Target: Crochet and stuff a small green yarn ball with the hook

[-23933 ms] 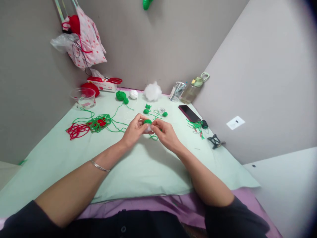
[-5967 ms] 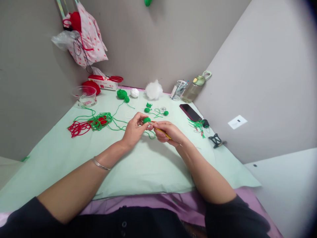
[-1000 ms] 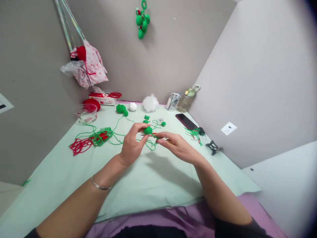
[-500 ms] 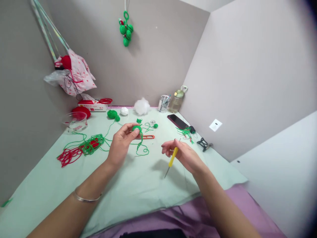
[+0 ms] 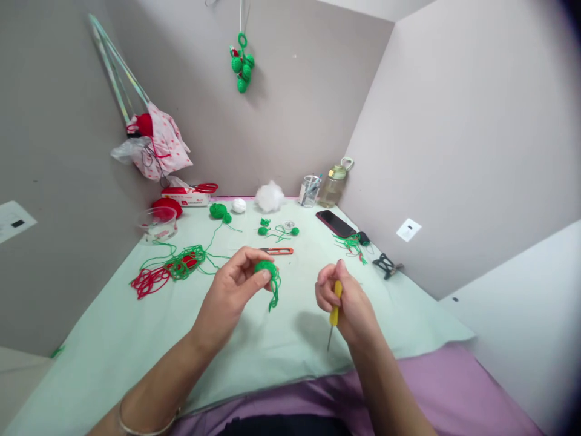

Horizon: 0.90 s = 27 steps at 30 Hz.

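Observation:
My left hand (image 5: 231,293) pinches a small green crocheted piece (image 5: 265,267) between thumb and fingers, and green yarn tails (image 5: 275,292) dangle from its right side. To the right, my right hand (image 5: 345,300) is curled round the yellow handle of a crochet hook (image 5: 336,303), whose thin metal shaft points down toward the cloth. The hands are apart, both above the pale green tablecloth (image 5: 281,351). Orange thread snips (image 5: 279,251) lie just beyond the green piece.
Tangled red and green yarn (image 5: 181,264) lies at the left, by a clear plastic tub (image 5: 157,225). Farther back are green balls (image 5: 218,211), white stuffing (image 5: 270,197), a cup (image 5: 309,191) and a bottle (image 5: 333,186). At the right are a phone (image 5: 336,223) and a black clip (image 5: 387,265).
Both hands sit lower and farther right in the view, which has itself shifted. The right-hand fingers have curled in round the hook, now more upright. The piece's yarn tails hang bunched together.

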Tool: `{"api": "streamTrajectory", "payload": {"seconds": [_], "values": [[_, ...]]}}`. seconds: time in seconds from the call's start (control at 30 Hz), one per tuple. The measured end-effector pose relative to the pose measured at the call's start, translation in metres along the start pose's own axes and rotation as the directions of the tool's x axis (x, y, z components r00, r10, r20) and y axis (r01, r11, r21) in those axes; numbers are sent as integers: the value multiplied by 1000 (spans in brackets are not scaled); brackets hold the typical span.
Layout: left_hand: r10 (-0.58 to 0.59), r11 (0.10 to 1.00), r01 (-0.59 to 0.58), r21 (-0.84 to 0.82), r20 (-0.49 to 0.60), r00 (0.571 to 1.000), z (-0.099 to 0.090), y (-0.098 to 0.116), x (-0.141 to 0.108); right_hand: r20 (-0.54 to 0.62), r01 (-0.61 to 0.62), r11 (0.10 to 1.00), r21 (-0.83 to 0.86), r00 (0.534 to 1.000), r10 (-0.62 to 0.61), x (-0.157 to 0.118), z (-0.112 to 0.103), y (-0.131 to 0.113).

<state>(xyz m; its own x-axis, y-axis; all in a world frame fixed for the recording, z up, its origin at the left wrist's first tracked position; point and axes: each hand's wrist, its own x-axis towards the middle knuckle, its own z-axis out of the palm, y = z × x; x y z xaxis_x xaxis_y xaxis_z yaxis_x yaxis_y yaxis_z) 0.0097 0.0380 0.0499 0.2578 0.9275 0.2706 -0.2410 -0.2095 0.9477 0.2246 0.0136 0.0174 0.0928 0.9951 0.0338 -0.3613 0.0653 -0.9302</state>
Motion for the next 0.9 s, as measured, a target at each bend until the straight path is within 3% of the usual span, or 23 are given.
{"api": "streamTrajectory", "payload": {"seconds": [0.17, 0.23, 0.37, 0.47, 0.53, 0.6, 0.67, 0.8, 0.9], "values": [[-275, 960, 268, -84, -85, 958, -13, -17, -26, 25, -105, 974, 203, 994, 102, 0, 13, 6], [-322, 944, 312, -105, -99, 942, -18, -20, -32, 45, -123, 965, 231, 992, 116, 0, 17, 8], [-274, 960, 261, -100, -145, 951, -23, -20, -39, 143, -113, 991, 72, 985, 102, -3, 29, 14], [-182, 983, 179, -39, -101, 978, -26, -13, -39, 262, -49, 991, -125, 962, 81, -7, 46, 21], [-114, 993, 112, -24, -105, 988, -31, -7, -38, 409, -39, 957, -287, 898, 159, -7, 55, 25], [-53, 999, 50, -19, -184, 981, -40, -2, -36, 546, -15, 897, -442, 789, 283, -6, 59, 25], [-6, 1000, 6, -2, -290, 957, -53, 1, -35, 589, 46, 832, -553, 728, 352, -5, 54, 20], [29, 998, -4, 61, -410, 912, -80, -3, -38, 517, 109, 726, -679, 773, 367, -2, 27, 1], [22, 996, 20, 87, -461, 887, -94, -10, -42, 400, 76, 669, -740, 849, 346, 1, 1, -13]]}}
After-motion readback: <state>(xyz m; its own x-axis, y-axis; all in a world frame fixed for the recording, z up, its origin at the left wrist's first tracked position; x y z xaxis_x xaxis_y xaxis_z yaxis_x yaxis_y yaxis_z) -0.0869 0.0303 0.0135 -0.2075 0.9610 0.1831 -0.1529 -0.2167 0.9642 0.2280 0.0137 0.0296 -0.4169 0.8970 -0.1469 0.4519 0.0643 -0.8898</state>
